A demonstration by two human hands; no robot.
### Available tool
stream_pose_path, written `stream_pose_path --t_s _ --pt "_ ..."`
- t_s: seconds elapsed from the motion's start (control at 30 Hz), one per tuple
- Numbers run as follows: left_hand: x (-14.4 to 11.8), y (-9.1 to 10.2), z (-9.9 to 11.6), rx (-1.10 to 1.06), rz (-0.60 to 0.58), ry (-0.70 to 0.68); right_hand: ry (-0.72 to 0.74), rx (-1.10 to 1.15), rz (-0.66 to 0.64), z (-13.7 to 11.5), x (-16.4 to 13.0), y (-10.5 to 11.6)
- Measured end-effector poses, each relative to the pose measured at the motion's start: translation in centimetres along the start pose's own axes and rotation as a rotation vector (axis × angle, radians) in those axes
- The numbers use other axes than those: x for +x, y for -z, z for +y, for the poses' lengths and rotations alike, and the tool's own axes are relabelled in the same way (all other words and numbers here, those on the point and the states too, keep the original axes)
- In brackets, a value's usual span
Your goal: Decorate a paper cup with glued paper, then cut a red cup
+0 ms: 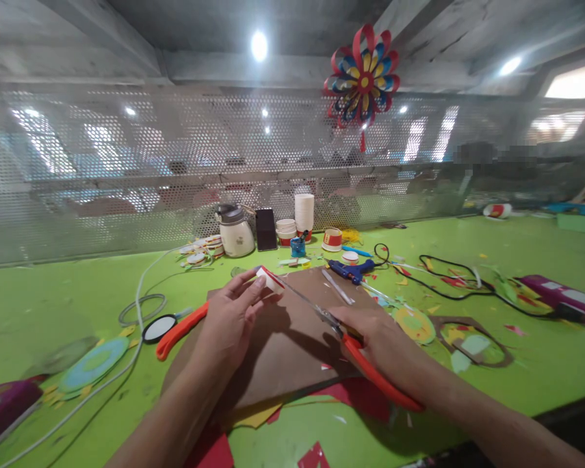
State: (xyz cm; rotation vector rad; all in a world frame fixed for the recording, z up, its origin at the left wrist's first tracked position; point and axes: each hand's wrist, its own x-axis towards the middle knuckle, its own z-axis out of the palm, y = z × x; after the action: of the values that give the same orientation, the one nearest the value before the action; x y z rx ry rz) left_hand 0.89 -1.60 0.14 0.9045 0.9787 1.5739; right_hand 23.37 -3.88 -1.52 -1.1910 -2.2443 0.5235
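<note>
My left hand (236, 312) pinches a small cut-down piece of paper cup (269, 281), white with a red edge, between thumb and fingers above the brown board. My right hand (380, 335) is wrapped round the orange handles of a pair of scissors (336, 322). Their blades reach up and left to the red edge of the cup piece. Beneath both hands lies the brown board (292, 364). An orange handle (180, 331) sticks out beside my left hand; the rest of that tool is hidden.
Behind the board stand a white jug (236, 235), a phone (266, 231) and stacked paper cups (304, 211). At right are a blue glue gun (351, 269), its black cord and a purple box (560, 298). A white cable (139, 299) crosses the left side. Paper scraps litter the green table (541, 253).
</note>
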Motion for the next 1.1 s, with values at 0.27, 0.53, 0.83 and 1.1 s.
stream_pose_path --t_s 0.27,0.53,0.83,1.1 --pt "0.35 0.16 -0.31 -0.029 -0.005 0.011 -0.023 -0.032 -0.016 0.47 0.25 -0.44" --pt "0.23 0.05 -0.28 -0.005 -0.002 0.012 -0.022 -0.008 -0.019 0.27 0.17 -0.14" --pt "0.06 -0.08 -0.24 -0.033 0.001 0.019 0.006 -0.001 0.008 0.21 -0.05 -0.41" --pt "0.01 -0.07 -0.09 -0.035 -0.009 0.019 -0.020 -0.012 -0.012 0.21 0.01 -0.43"
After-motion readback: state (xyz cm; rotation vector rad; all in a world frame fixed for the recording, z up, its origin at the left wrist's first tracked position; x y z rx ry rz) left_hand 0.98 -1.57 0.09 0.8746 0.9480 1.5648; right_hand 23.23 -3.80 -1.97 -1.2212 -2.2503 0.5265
